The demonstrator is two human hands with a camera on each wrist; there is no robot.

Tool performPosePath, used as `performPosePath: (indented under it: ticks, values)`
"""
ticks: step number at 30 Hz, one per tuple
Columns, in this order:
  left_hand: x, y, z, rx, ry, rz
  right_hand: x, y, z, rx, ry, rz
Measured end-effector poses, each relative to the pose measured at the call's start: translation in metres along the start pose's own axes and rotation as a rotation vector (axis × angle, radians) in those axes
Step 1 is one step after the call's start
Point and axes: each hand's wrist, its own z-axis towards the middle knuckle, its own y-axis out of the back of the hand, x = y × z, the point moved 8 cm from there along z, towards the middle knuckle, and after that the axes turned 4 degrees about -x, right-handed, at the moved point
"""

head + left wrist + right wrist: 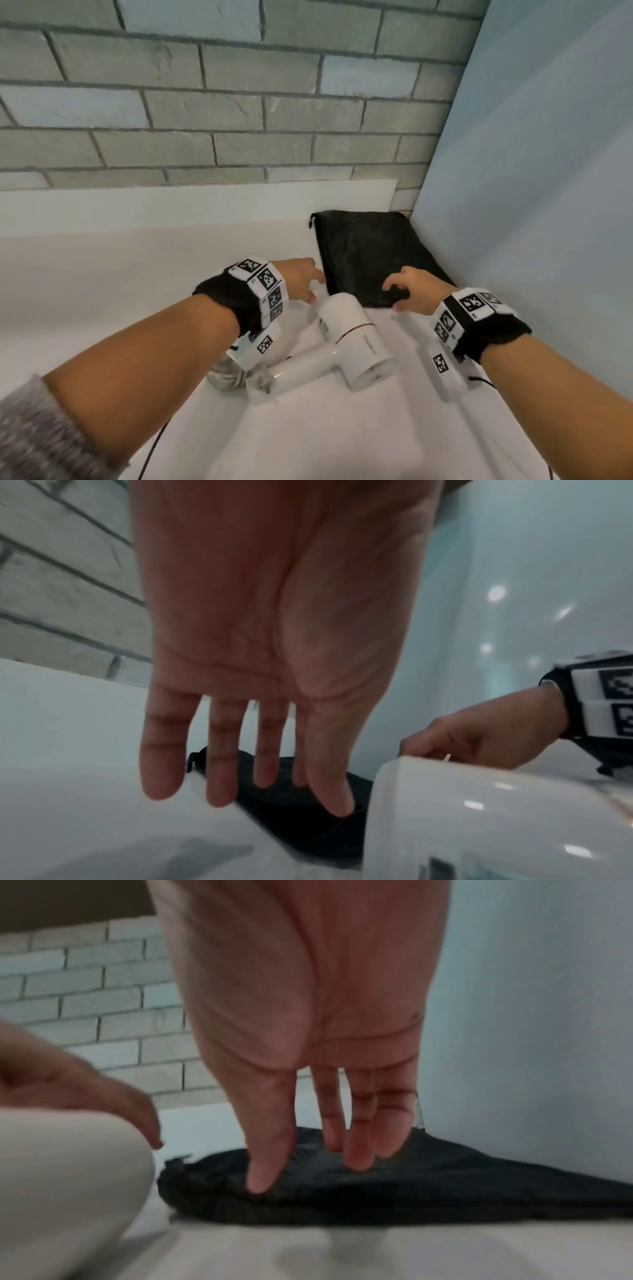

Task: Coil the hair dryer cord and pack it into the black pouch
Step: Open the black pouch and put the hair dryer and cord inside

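The white hair dryer [352,342] lies on its side on the white table [102,291], with its folded handle pointing left. Its coiled cord [226,375] sits by the handle, mostly hidden under my left wrist. The black pouch [370,253] lies flat just beyond the dryer, in the corner. My left hand [313,286] is open with straight fingers, its thumb tip touching the pouch's near left corner [308,818]. My right hand [394,294] pinches the pouch's near edge [342,1191], bunching fabric between thumb and fingers. The dryer's barrel [479,818] sits between both hands.
A grey brick wall [239,102] runs behind the table. A pale blue panel [531,171] closes off the right side, right against the pouch. A thin black cable [154,442] trails off the table's near edge below my left arm.
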Motion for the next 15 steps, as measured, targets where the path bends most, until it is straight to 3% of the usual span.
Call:
performPosePath:
  ticks: [5,9,12,15]
  values:
    - [-0.016,-0.010,0.043,0.091,-0.044,0.081,-0.005,-0.025,0.025,0.064,0.025,-0.128]
    - [-0.020,-0.016,0.064,0.146,-0.052,0.060,-0.001,-0.020,0.035,-0.014,0.083,-0.028]
    - [-0.020,0.010,0.071,-0.076,-0.068,-0.087,-0.001,0.013,0.030,-0.178,0.096,0.232]
    - [-0.001,0.043,0.066,-0.343,-0.001,-0.324,0.003,0.053,0.021,-0.342,0.158,0.298]
